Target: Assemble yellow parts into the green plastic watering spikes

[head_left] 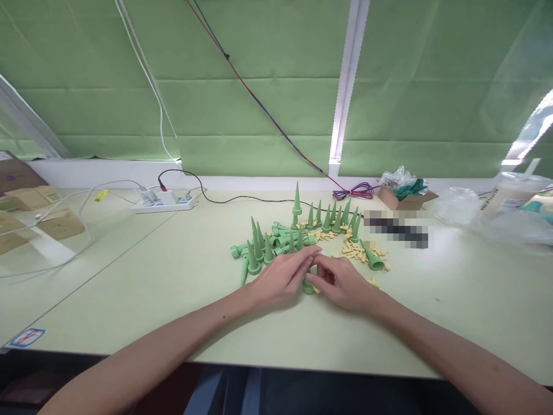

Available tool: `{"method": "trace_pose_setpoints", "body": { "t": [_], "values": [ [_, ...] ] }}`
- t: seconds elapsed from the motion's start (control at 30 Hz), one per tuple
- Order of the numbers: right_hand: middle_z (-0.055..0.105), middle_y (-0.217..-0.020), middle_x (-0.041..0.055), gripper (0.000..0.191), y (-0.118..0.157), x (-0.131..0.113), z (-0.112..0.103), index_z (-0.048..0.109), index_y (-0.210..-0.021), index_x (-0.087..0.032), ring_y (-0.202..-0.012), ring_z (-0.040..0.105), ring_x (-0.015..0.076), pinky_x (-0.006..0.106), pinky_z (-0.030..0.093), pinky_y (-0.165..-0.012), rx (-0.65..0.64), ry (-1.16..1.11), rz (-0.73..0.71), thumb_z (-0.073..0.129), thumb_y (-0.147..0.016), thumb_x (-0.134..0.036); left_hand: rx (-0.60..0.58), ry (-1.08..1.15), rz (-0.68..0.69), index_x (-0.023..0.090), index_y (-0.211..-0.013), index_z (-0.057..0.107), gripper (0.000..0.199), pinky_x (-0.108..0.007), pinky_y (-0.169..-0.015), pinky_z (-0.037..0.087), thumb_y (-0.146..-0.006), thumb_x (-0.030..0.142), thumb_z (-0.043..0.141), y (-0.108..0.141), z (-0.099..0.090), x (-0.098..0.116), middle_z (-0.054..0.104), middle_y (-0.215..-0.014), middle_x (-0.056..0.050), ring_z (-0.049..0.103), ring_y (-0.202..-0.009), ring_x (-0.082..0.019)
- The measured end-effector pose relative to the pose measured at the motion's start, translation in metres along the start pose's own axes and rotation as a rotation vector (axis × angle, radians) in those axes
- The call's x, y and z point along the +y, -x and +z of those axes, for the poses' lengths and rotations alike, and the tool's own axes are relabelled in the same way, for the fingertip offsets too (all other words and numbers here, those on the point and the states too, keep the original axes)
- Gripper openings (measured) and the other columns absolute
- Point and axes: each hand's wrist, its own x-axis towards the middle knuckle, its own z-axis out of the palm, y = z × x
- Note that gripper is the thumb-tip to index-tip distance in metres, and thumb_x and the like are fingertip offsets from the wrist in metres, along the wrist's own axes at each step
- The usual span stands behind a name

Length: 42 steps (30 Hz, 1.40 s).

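Observation:
My left hand (285,276) and my right hand (345,282) meet over the near middle of the table. Between them a green plastic cone spike (308,287) stands on its wide base, its upper part hidden by my fingers. The left fingers are closed round the cone. My right hand is closed too, thumb and forefinger pinched against the cone; what lies in that pinch is hidden. Just behind, several green cones (254,259) stand upright beside a heap of lying green pieces (283,237). Small yellow plastic pieces (353,251) are scattered to the right, near a tipped-over green cone (375,260).
A white power strip (166,202) with plugs and cables sits at the back left. Cardboard pieces (60,222) lie far left. At the back right are a small cardboard box (406,199), plastic bags (458,206) and a drink cup (505,196). A dark blurred item (397,229) lies nearer.

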Motion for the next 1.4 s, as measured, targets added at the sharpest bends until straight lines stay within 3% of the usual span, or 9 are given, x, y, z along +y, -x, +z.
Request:
{"method": "trace_pose_setpoints", "body": {
  "t": [0.3, 0.43, 0.5, 0.57, 0.7, 0.83, 1.0, 1.17, 1.4],
  "values": [
    [0.045, -0.054, -0.0064, 0.022, 0.001, -0.001, 0.001, 0.04, -0.07, -0.022, -0.047, 0.041, 0.0092, 0.023, 0.031, -0.05, 0.088, 0.035, -0.056, 0.055, -0.086, -0.02, -0.001, -0.017, 0.034, 0.024, -0.144, 0.038, 0.041, -0.024, -0.065, 0.045, -0.103, 0.03, 0.034, 0.003, 0.001, 0.001, 0.069, -0.093, -0.002, 0.059, -0.064, -0.013],
    [0.042, -0.051, -0.0072, 0.021, -0.001, 0.002, -0.002, 0.04, -0.07, -0.022, -0.045, 0.038, 0.009, 0.023, 0.033, -0.049, 0.208, 0.066, -0.073, 0.056, -0.083, -0.021, 0.208, 0.054, 0.052, 0.021, -0.136, 0.041, 0.036, -0.022, -0.055, 0.042, -0.101, 0.031, 0.041, 0.005, 0.005, -0.002, 0.069, -0.097, -0.004, 0.05, -0.05, -0.007],
    [0.042, -0.051, -0.0071, 0.019, -0.003, 0.003, -0.006, 0.042, -0.071, -0.022, -0.045, 0.039, 0.0092, 0.023, 0.035, -0.05, 0.289, 0.098, -0.056, 0.056, -0.082, -0.02, 0.334, 0.078, 0.069, 0.018, -0.124, 0.047, 0.026, -0.02, -0.05, 0.038, -0.1, 0.03, 0.044, 0.005, 0.006, -0.002, 0.067, -0.091, -0.003, 0.049, -0.049, -0.006],
    [0.044, -0.052, -0.0066, 0.018, -0.005, 0.002, -0.012, 0.042, -0.071, -0.022, -0.045, 0.041, 0.0097, 0.023, 0.037, -0.05, 0.368, 0.129, -0.016, 0.056, -0.082, -0.021, 0.38, 0.078, 0.098, 0.017, -0.114, 0.05, 0.019, -0.02, -0.049, 0.036, -0.1, 0.028, 0.044, 0.005, 0.005, -0.002, 0.063, -0.08, -0.001, 0.05, -0.049, -0.007],
    [0.052, -0.054, -0.0051, 0.009, -0.011, -0.003, -0.022, 0.049, -0.079, -0.022, -0.046, 0.048, 0.0117, 0.024, 0.04, -0.05, 0.399, 0.109, 0.115, 0.057, -0.083, -0.023, 0.18, 0.003, 0.179, 0.016, -0.104, 0.057, 0.021, -0.022, -0.053, 0.036, -0.101, 0.027, 0.039, 0.005, 0.004, -0.002, 0.055, -0.063, 0.002, 0.048, -0.052, -0.009],
    [0.057, -0.054, -0.0036, 0.009, -0.021, -0.007, -0.031, 0.054, -0.079, -0.021, -0.047, 0.051, 0.0133, 0.025, 0.039, -0.051, 0.324, 0.132, 0.144, 0.054, -0.088, -0.024, -0.03, -0.068, 0.216, 0.016, -0.088, 0.062, 0.033, -0.025, -0.057, 0.035, -0.103, 0.029, 0.035, 0.004, 0.005, -0.002, 0.057, -0.065, -0.001, 0.05, -0.058, -0.012],
    [0.058, -0.056, -0.0014, 0.018, -0.054, 0.002, -0.052, 0.057, -0.078, -0.02, -0.05, 0.05, 0.0145, 0.027, 0.038, -0.057, 0.329, 0.239, 0.116, 0.05, -0.092, -0.027, -0.081, -0.027, 0.191, 0.016, -0.073, 0.059, 0.041, -0.027, -0.057, 0.033, -0.103, 0.03, 0.035, 0.002, 0.008, -0.003, 0.053, -0.063, -0.001, 0.046, -0.055, -0.012],
    [0.058, -0.063, 0.0016, 0.021, -0.101, 0.025, -0.071, 0.055, -0.074, -0.019, -0.058, 0.05, 0.0158, 0.028, 0.036, -0.062, 0.489, 0.301, 0.101, 0.052, -0.092, -0.029, -0.099, 0.002, 0.176, 0.017, -0.068, 0.055, 0.04, -0.027, -0.056, 0.032, -0.102, 0.027, 0.037, 0.001, 0.012, -0.003, 0.05, -0.06, -0.001, 0.044, -0.053, -0.011],
    [0.056, -0.066, 0.0033, 0.023, -0.141, 0.048, -0.071, 0.049, -0.072, -0.02, -0.062, 0.048, 0.0179, 0.029, 0.032, -0.063, 0.5, 0.398, 0.092, 0.05, -0.094, -0.027, -0.132, -0.021, 0.156, 0.017, -0.065, 0.05, 0.04, -0.027, -0.055, 0.031, -0.101, 0.026, 0.037, 0.001, 0.013, -0.004, 0.047, -0.058, 0.0, 0.04, -0.052, -0.011]
  ]
}}
